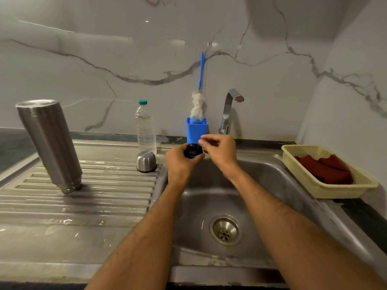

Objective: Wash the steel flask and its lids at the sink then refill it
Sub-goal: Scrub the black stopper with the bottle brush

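Your left hand (181, 162) grips a black inner lid (193, 150), fingers curled around its side, and holds it above the far left edge of the sink basin (261, 185). Your right hand (219, 152) meets it from the right, fingertips pinched together at the lid's upper right rim; whether they grip the lid itself or only touch it you cannot tell from this view.

The steel flask (49, 143) stands upside down on the ribbed drainboard (83, 204) to your left, mouth down on the ridges and leaning slightly, well apart from your hands. The steel cup lid (146, 161) sits dome up at the drainboard's far right corner, just left of your left hand. Right behind it stands a clear plastic water bottle (146, 127) with a green cap.

Behind your hands a blue holder (195, 131) stands against the marble wall, with a blue-handled bottle brush (200, 97) upright in it, white bristles above the rim. The faucet (229, 110) rises just right of the holder, its spout pointing right. The drain strainer (225, 229) lies in the basin floor. On the counter to the right, a cream plastic basket (301, 151) holds a dark red cloth (326, 169).
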